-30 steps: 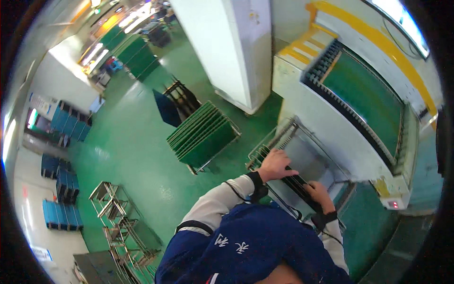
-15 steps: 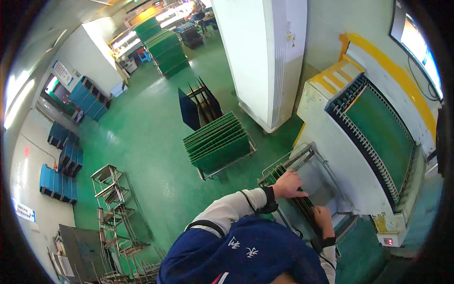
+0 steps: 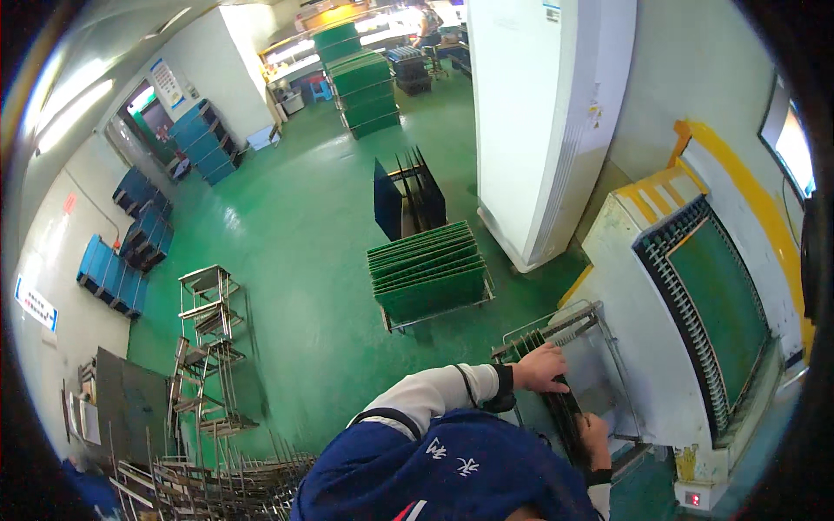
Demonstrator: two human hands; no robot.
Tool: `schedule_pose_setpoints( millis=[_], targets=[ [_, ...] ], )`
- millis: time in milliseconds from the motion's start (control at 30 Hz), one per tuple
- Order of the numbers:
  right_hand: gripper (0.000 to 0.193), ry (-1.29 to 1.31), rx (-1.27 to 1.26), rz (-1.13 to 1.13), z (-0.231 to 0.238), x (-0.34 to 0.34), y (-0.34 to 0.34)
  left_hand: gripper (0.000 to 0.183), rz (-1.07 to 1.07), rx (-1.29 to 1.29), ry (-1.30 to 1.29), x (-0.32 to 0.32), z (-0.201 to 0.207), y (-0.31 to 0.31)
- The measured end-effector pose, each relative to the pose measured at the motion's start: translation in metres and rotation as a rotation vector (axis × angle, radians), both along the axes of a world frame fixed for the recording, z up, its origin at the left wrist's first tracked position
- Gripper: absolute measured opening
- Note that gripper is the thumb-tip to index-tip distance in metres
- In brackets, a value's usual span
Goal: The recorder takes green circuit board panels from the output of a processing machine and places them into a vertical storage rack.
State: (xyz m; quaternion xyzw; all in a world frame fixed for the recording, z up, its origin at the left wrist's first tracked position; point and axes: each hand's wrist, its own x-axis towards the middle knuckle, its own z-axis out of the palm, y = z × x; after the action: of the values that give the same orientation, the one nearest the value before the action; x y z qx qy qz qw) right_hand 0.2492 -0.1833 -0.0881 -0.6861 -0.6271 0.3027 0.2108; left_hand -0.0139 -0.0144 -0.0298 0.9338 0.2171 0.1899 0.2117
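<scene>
My left hand (image 3: 540,368) is over the far end of several thin green panels (image 3: 563,408), its fingers bent over their upper edges. At the near end of the same panels, my right hand (image 3: 596,438) has its fingers closed around the edges. The panels stand on edge, side by side, in a metal rack (image 3: 608,347) with slotted rails. Parts of my fingertips are hidden behind the panels, so how many they grip cannot be seen.
Right of the rack stands a pale machine with a roller bed (image 3: 686,321) carrying a green panel (image 3: 719,300). Ahead are a loaded panel rack (image 3: 430,273) and a tall white cabinet (image 3: 543,130). Metal racks (image 3: 208,347) stand left; blue crates (image 3: 113,273) line the wall.
The whole view has swung, so the room appears shifted right and slightly down. Both hands stay at the panels in the rack, with little visible change in their grip.
</scene>
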Motion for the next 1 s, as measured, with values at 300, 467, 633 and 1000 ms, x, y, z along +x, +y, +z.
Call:
schedule_pose_setpoints(
  millis=[300, 467, 633, 1000],
  targets=[
    [0.039, -0.028, -0.001, 0.064, -0.011, 0.011, -0.004, 0.039, 0.005, 0.053, -0.137, -0.004, 0.010, -0.005],
    [0.043, -0.112, -0.120, -0.028, -0.014, 0.018, 0.006, 0.042, 0.000, 0.108, -0.271, -0.003, 0.005, -0.004],
    [0.033, -0.144, -0.038, -0.002, -0.017, 0.019, 0.005, 0.042, 0.019, 0.088, -0.251, -0.002, -0.008, -0.011],
    [0.027, -0.209, 0.052, 0.049, 0.007, 0.007, 0.010, 0.044, -0.001, 0.059, -0.131, 0.009, -0.031, -0.009]
  ],
)
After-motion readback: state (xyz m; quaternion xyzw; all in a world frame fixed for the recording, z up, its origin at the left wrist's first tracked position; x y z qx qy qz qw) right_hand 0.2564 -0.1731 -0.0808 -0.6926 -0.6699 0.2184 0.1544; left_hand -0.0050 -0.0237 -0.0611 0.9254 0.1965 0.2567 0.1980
